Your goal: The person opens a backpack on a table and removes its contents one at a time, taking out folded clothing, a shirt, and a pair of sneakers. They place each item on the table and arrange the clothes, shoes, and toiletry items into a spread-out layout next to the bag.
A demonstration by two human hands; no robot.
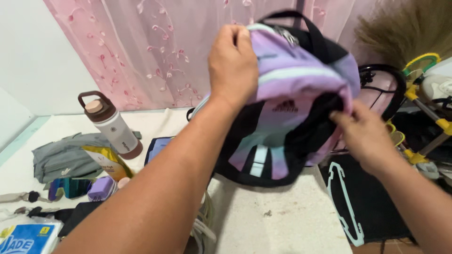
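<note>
A lilac, mint and black backpack (292,89) is lifted off the floor in front of a pink curtain. My left hand (233,63) grips the top of the backpack from above. My right hand (365,134) pinches the edge of its dark open pocket on the right side. The bag's lower part hangs down toward the white floor, with a mint strap at the middle.
On the floor at left lie a white bottle with a brown cap (110,123), a yellow pouch (108,162), folded grey cloth (66,155), mirrored sunglasses (70,187) and a small purple case (101,188). A mint hanger (346,207) lies on black fabric at right, near a broom (400,33).
</note>
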